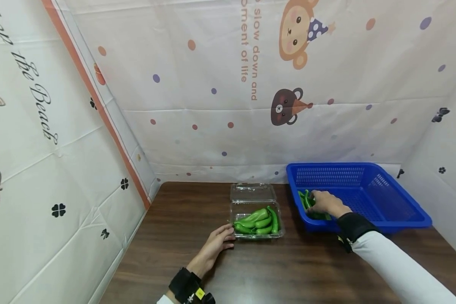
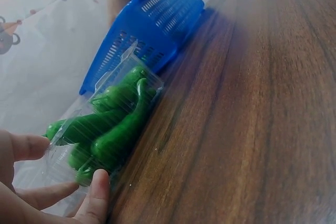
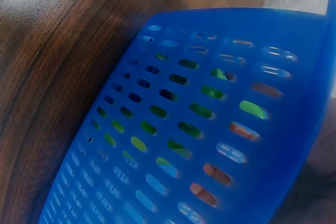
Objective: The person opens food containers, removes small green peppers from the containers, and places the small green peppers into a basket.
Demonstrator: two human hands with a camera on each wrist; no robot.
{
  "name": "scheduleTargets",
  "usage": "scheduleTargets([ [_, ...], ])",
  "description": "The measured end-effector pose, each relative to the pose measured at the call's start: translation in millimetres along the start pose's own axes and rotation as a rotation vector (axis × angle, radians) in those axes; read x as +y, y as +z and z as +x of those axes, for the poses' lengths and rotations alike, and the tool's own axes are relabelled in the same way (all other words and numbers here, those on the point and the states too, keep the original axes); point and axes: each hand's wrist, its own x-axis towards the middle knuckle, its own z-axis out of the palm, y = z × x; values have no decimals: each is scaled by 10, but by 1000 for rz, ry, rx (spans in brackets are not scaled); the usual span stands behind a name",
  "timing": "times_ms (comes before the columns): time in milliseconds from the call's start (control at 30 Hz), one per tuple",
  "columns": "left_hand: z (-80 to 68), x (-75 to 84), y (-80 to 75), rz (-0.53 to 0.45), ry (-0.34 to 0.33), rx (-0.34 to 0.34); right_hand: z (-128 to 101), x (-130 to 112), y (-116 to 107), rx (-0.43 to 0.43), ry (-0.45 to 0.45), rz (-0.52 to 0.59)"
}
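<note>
While loose peppers (image 1: 308,201) lie at the left end of the basket (image 1: 327,177), long axes roughly front to back, I record the right hand (image 1: 327,203) nearer, over their right side; whether it pinches one, I cannot tell. The left hand (image 1: 214,245), fingers spread, touches the box (image 1: 248,207).

Green peppers (image 1: 255,216), my white sleeve (image 1: 399,262), my black wristbands (image 1: 356,228), a colourless clear box (image 1: 253,194), a solid blue basket (image 1: 327,165), brown wood-grained surface (image 1: 273,274), white backdrop (image 1: 197,84) with orange and purple dots (image 1: 156,78).
</note>
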Motion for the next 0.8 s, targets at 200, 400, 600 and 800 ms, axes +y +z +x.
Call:
scheduleTargets([
  [200,9,-13,8,-7,3,-7,-21,82,-75,-8,-71,3],
  [400,23,-17,29,-10,3,-17,-122,121,-282,64,-122,-1],
  [600,24,-4,11,-17,4,-23,-210,-30,-454,218,-185,18],
  [800,11,15,-30,-9,0,-16,-216,-279,-597,332,-247,66],
])
